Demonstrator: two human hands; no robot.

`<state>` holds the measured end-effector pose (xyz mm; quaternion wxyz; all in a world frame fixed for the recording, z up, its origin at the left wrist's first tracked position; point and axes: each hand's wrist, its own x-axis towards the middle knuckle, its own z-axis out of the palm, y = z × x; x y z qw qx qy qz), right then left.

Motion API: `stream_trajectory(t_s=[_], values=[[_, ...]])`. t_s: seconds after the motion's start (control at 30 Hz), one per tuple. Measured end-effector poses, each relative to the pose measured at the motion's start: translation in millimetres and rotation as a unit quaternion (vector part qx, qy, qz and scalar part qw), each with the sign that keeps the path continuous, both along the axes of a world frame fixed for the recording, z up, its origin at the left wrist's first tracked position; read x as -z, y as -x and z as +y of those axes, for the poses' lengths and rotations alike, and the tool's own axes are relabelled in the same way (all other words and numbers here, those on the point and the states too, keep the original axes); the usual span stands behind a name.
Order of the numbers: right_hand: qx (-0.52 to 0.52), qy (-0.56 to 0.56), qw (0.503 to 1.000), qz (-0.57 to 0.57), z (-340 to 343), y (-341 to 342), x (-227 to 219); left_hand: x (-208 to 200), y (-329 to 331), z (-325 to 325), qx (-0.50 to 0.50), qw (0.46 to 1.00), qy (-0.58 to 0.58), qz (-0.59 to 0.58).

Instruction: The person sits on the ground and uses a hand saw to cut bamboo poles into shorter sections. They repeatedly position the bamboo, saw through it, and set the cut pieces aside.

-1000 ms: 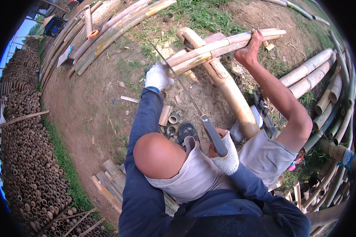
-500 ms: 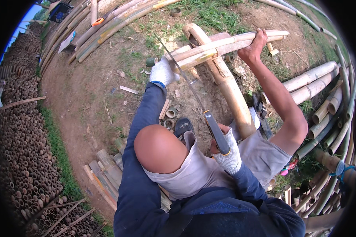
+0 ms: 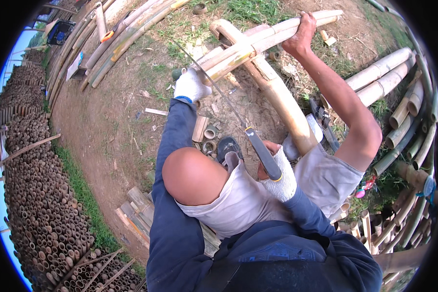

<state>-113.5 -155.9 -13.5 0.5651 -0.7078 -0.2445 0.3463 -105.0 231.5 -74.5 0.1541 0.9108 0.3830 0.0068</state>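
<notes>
Bare dirt (image 3: pixel 107 131) lies open between stacked bamboo (image 3: pixel 39 214) and loose poles (image 3: pixel 394 73), where the gloved left hand (image 3: pixel 190 86) grips a bamboo pole (image 3: pixel 258 46) and the gloved right hand (image 3: pixel 280 177) grips a saw (image 3: pixel 228 107) whose blade meets it, beside a co-worker's hand (image 3: pixel 301 36) steadying the pole's far end.

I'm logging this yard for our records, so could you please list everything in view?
saw: one, steel blade, dark handle, slanting over the poles
poles: a few, tan, lying across the thick pole
thick pole: one, yellow-tan, centre
pole piles: several, tan-green, top left and right edge
tubes: many, brown, stacked on the left
offcuts: a few, tan, on the dirt
slats: several, tan, lower left
co-worker: one, grey shirt, bare hand gripping the poles
left hand: white glove, on the poles' end
right hand: white glove, gripping the saw handle
</notes>
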Motion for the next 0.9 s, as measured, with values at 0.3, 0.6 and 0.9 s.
stream_trajectory(t_s=[0.3, 0.6, 0.9], values=[[-0.032, -0.086, 0.996, -0.009, 79, -40, 11, 18, -2, -7, -0.081, 0.990, 0.049, -0.108], [-0.018, -0.142, 0.987, -0.075, -43, -8, 8, -3, -7, -11, -0.043, 0.999, -0.007, 0.006], [-0.019, -0.177, 0.981, -0.079, 200, -77, 24, 22, 6, 12, 0.015, 0.996, 0.005, -0.088]])
